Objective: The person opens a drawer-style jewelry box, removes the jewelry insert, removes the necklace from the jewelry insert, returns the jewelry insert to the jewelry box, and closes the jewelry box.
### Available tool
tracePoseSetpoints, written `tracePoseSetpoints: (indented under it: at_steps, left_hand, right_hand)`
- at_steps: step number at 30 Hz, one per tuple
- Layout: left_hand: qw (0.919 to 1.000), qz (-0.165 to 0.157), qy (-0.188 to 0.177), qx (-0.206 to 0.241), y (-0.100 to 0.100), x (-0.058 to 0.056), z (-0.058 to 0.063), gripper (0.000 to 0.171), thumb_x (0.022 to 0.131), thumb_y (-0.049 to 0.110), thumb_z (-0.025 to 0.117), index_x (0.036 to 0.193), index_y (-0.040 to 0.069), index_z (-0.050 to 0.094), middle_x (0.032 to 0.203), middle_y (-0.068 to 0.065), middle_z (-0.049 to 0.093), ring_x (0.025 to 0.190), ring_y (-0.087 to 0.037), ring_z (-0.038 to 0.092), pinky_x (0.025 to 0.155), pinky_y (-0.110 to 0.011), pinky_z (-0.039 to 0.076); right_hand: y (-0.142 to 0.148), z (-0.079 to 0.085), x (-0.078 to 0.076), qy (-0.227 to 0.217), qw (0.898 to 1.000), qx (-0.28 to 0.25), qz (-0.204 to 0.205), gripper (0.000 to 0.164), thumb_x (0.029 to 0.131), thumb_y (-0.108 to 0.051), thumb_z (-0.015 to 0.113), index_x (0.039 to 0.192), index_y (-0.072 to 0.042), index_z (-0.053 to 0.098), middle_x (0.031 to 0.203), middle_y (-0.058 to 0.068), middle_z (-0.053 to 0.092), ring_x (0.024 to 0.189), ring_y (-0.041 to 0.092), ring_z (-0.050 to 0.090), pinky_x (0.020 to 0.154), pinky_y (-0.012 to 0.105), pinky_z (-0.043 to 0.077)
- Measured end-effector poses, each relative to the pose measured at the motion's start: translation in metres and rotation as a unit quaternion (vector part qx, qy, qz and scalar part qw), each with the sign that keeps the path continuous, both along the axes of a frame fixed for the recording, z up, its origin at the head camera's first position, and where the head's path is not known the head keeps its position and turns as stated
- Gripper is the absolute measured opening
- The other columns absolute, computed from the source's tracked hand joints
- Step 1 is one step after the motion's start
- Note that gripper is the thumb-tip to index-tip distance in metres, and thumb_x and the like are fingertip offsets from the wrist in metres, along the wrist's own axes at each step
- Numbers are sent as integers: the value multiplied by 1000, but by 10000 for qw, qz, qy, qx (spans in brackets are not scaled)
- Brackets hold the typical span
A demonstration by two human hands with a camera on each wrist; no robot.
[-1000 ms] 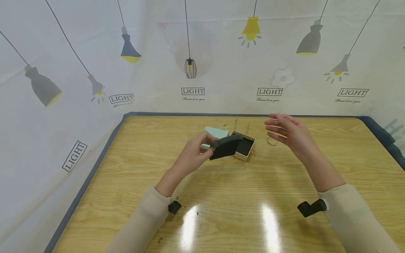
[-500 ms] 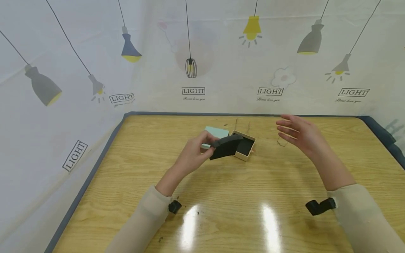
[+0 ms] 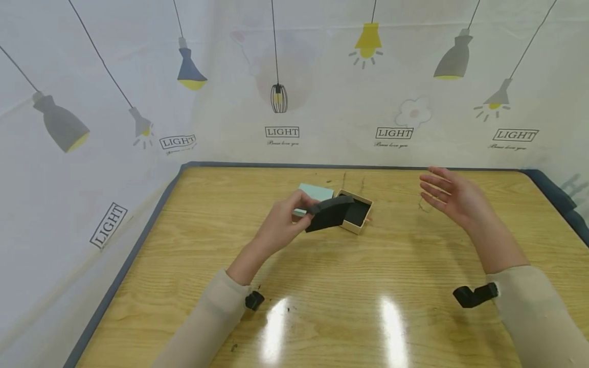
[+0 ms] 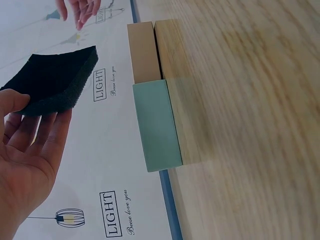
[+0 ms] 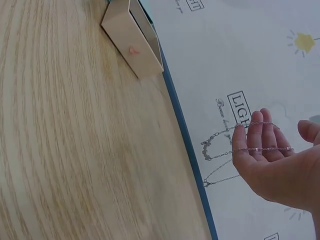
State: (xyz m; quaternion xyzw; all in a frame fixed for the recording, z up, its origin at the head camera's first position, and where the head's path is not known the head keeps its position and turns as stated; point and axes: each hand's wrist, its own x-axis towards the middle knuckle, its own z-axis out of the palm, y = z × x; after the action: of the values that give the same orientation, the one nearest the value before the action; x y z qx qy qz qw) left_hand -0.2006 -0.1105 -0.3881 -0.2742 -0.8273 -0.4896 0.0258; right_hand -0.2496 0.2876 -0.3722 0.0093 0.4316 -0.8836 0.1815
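My left hand (image 3: 281, 221) pinches a thin black foam pad (image 4: 55, 82) by one edge, thumb on top and fingers below. The pad is tilted, held up in front of a small tan drawer box (image 3: 350, 228) that stands on the table. More black lining shows inside that box. My right hand (image 5: 272, 162) is raised, palm turned up and fingers relaxed, thumb apart. Across its fingers drapes a fine silver chain necklace (image 5: 205, 150), with loops and a pendant hanging beyond the fingertips. In the head view the chain is only a faint line below the fingers.
A mint-green box sleeve (image 4: 157, 127) lies against the tan drawer, partly hidden by my left hand in the head view. A small pink pull tab (image 5: 133, 50) sits on the drawer's front. Behind the wooden table (image 3: 331, 286) hangs a white curtain (image 3: 322, 66) printed with lamps.
My right hand has moved steadily to the right with the necklace hanging from it, away from the box. The left hand and foam pad have stayed nearly in place.
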Motion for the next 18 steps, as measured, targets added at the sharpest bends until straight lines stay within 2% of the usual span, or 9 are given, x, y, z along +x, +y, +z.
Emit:
tracePoseSetpoints:
  at_steps: [18]
  left_hand:
    - [10000, -30, 9, 10, -2, -1, -2, 15, 97, -1, 56, 111, 4, 57, 113, -14, 70, 103, -26, 70, 74, -20, 61]
  right_hand:
    - [36, -8, -7, -354, 9972, -374, -534, 28, 106, -19, 46, 107, -8, 71, 102, 12, 76, 93, 25, 73, 80, 37, 62]
